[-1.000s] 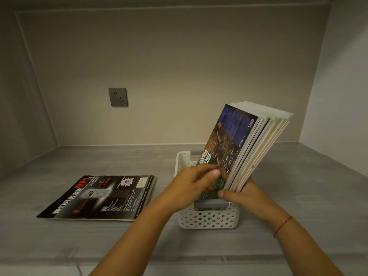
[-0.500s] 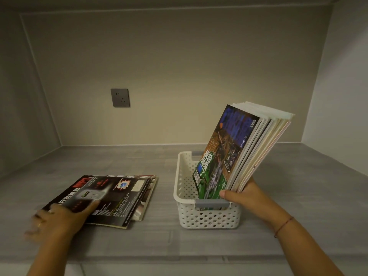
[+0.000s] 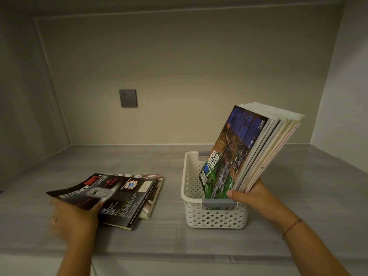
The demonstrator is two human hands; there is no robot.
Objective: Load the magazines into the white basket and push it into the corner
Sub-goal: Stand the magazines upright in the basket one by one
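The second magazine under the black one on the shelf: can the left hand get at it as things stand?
Probably not directly. The left hand grips the black magazine, which lies over the second magazine. Only that one's right edge shows; lifting the black one should free it.

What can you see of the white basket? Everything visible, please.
The white basket looks like plastic: rectangular, open-topped, with perforated walls, a rolled rim and grey handle strips at the near and far ends. It stands upright on the grey shelf, right of centre, away from the walls. A stack of magazines stands in it, leaning right, steadied by the right hand resting at its near rim. Its left half is empty.
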